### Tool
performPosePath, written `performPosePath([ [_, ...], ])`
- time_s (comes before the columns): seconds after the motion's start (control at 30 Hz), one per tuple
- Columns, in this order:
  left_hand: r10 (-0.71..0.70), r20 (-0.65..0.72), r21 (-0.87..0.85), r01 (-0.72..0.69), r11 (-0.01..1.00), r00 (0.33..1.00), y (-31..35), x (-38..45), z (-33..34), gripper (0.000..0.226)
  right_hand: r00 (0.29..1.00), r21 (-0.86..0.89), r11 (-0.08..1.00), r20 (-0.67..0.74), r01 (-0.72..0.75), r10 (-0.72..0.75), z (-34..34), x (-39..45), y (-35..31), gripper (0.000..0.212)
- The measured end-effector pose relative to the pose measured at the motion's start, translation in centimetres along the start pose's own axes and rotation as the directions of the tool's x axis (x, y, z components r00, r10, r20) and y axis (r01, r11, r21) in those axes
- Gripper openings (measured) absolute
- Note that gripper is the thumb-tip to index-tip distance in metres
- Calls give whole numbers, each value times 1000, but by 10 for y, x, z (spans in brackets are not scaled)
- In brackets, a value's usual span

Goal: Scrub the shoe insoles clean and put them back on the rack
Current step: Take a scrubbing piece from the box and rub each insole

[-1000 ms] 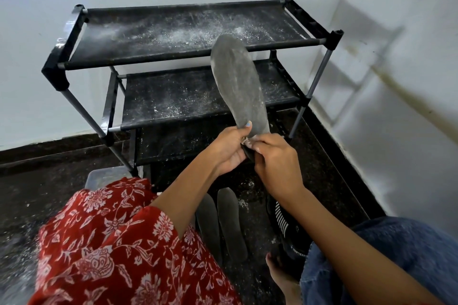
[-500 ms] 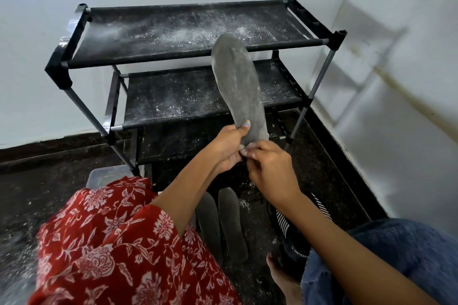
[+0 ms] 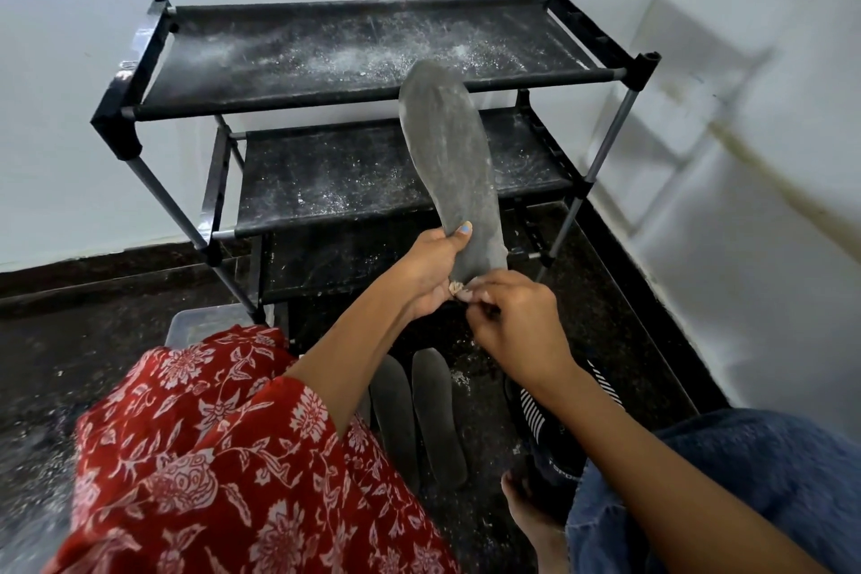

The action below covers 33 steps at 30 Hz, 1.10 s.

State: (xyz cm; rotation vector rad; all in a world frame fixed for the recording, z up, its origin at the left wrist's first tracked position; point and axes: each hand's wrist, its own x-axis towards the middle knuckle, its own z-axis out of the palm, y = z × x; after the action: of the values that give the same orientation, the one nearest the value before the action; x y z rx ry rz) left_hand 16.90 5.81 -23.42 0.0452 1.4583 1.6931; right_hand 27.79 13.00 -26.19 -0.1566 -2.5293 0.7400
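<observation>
So the left hand (image 3: 431,275) has a gray insole (image 3: 449,163) by its heel end, thumb pressed across the front face and the other fingers wrapped behind it. The insole stands nearly upright, toe end up, tilted a bit to the left, in front of the shoe rack (image 3: 372,103) and not touching it. It looks dusty and dull all over.

The right hand (image 3: 512,326) is right at the bottom edge of that same insole, fingers curled in and pinching at the heel edge next to the left palm. There's a tiny pale bit between the two hands, but I can't tell what it is.

The rack is black, with three fabric shelves, pushed up against the far white wall. The top and middle shelves are speckled with white powder.

Down on the dark floor (image 3: 629,294), near the person, two more gray insoles (image 3: 419,415) lie side by side, toes pointing toward the rack. Just right of them there's a black shoe with white stripes (image 3: 536,424), partly hidden under the right forearm. A clear plastic tub (image 3: 195,322) peeks out at the rack's left foot, behind a red flowered knee.
</observation>
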Motion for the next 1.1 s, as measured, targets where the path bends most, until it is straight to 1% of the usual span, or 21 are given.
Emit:
performPosePath([
  [0.07, 7, 15, -11, -7, 1000, 1000, 0, 1, -2, 38, 998, -10, 999, 48, -42, 43, -5, -1, 2, 10],
  [0.1, 11, 28, -3, -10, 1000, 1000, 0, 0, -2, 37, 997, -15, 998, 47, -67, 67, -7, -1, 3, 9],
  [0.13, 13, 38, 12, -14, 1000, 999, 0, 0, -2, 36, 996, -4, 996, 13, -86, 86, -9, 0, 3, 9],
  [0.2, 17, 41, 33, -18, 999, 999, 0, -1, -2, 34, 990, 57, 995, -108, -87, 93, -11, 2, 3, 10],
  [0.23, 15, 37, 40, -17, 999, 999, -1, 0, -1, 32, 987, 84, 994, -140, -67, 78, -11, 4, 2, 13],
  [0.27, 10, 37, 43, -11, 999, 999, -1, -1, -1, 30, 990, 94, 995, -134, -40, 52, -11, 5, 1, 16],
  [0.37, -9, 46, 26, 8, 1000, 999, -3, -3, 2, 33, 999, 47, 998, 12, 36, -36, -7, 3, 3, 20],
  [0.43, -15, 45, 10, 15, 1000, 999, -3, -3, 0, 37, 995, 23, 1000, 103, -4, 2, -8, 1, 4, 17],
  [0.5, -18, 50, 27, 17, 999, 999, -3, -2, -2, 36, 987, -36, 997, 143, -71, 76, -11, 1, 6, 11],
  [0.53, -19, 47, 44, 16, 999, 999, -4, -1, -3, 34, 988, -68, 994, 124, -88, 95, -14, 2, 8, 9],
  [0.57, -19, 40, 63, 17, 998, 999, -4, -1, -3, 32, 993, -83, 993, 70, -89, 95, -16, 3, 9, 8],
  [0.63, -20, 29, 89, 18, 996, 999, -6, 0, -2, 28, 994, -41, 996, -72, -82, 79, -19, 7, 11, 9],
  [0.67, -21, 31, 89, 18, 996, 999, -7, 0, -1, 27, 989, -14, 997, -125, -77, 74, -20, 10, 12, 12],
  [0.7, -20, 38, 87, 17, 996, 999, -8, 1, 0, 26, 987, -5, 998, -148, -66, 65, -20, 14, 13, 15],
  [0.77, -19, 52, 73, 16, 997, 998, -10, 0, 2, 27, 992, -28, 999, -126, -30, 27, -17, 17, 16, 18],
  [0.87, -14, 32, 42, 13, 999, 999, -10, 2, 2, 30, 999, -86, 996, -38, -6, 3, -12, 11, 18, 19],
  [0.9, -12, 26, 33, 11, 999, 1000, -10, 2, 2, 29, 1000, -103, 994, -7, -24, 23, -11, 8, 17, 18],
  [0.97, -16, 28, 24, 15, 1000, 999, -11, 3, 1, 28, 993, -129, 986, 23, -108, 112, -11, 5, 15, 12],
  [1.0, -18, 33, 27, 17, 999, 999, -12, 3, 1, 28, 986, -129, 979, 17, -160, 164, -12, 5, 15, 12],
  [1.03, -18, 34, 30, 17, 999, 999, -12, 3, 2, 28, 981, -109, 975, -16, -193, 192, -13, 5, 14, 13],
  [1.1, -12, 35, 28, 11, 1000, 999, -13, 4, 3, 27, 975, -29, 983, -137, -181, 176, -15, 7, 13, 13],
])
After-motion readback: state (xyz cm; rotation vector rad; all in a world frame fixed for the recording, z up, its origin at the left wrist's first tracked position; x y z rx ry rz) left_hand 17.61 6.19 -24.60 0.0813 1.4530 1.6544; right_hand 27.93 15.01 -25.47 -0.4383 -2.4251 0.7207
